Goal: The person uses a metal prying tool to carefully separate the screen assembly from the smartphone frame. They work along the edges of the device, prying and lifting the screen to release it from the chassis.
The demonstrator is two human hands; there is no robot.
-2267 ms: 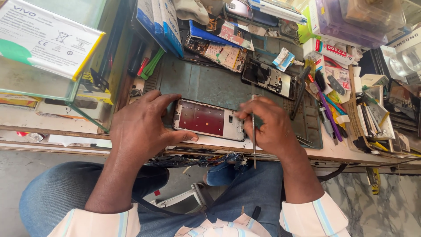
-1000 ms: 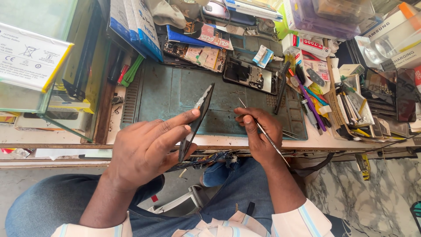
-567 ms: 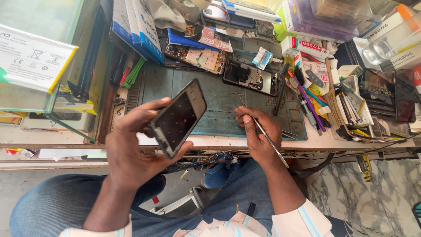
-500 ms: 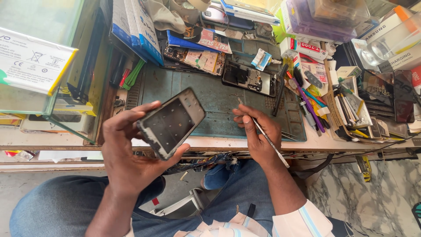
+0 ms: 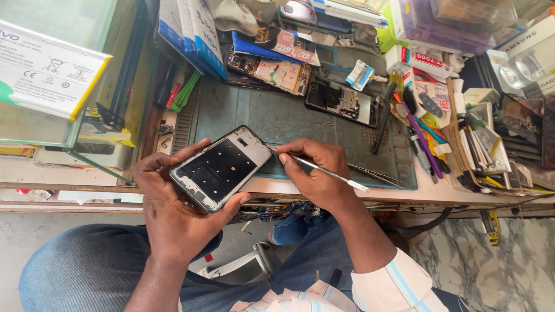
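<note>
left hand [image 5: 173,216] clasps phone frame [image 5: 221,169], long axis up-right | right hand [image 5: 315,173] pinches metal tool [image 5: 324,170]

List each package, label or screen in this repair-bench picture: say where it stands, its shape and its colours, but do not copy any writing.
White flat pack: far left, rectangular, yellow edge, green corner.
Blue boxes: top, left of centre, standing on edge, blue and white.
Red label: top centre, rectangular, red and white.
Clear purple box: top right, see-through.
Phone frame: in left hand, dark inner panel, grey rim.

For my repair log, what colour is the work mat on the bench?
Dark grey-green rubber work mat, clearest in the head view.
</note>
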